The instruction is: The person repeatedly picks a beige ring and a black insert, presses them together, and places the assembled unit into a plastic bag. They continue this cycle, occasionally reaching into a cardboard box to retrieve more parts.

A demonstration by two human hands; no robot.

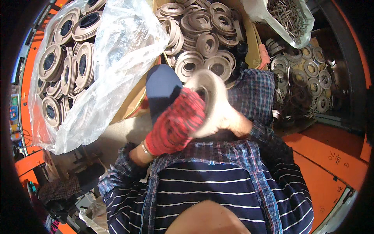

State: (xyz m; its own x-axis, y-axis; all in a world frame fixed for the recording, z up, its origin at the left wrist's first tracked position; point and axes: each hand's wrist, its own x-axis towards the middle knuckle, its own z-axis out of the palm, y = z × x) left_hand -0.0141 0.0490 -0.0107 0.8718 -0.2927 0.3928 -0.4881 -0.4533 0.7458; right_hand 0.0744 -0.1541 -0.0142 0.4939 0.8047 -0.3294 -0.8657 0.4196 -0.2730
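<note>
Head view, both hands point(177, 123) gripping ring point(210, 97), box point(255, 43) of rings

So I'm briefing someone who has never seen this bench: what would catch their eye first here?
First the red knitted glove on the left hand, pressed against a pale round disc that the bare right hand grips from the other side, mid-frame. Next, the clear plastic bag of tan ring-shaped parts at upper left, and the cardboard box heaped with similar rings at top centre.
</note>
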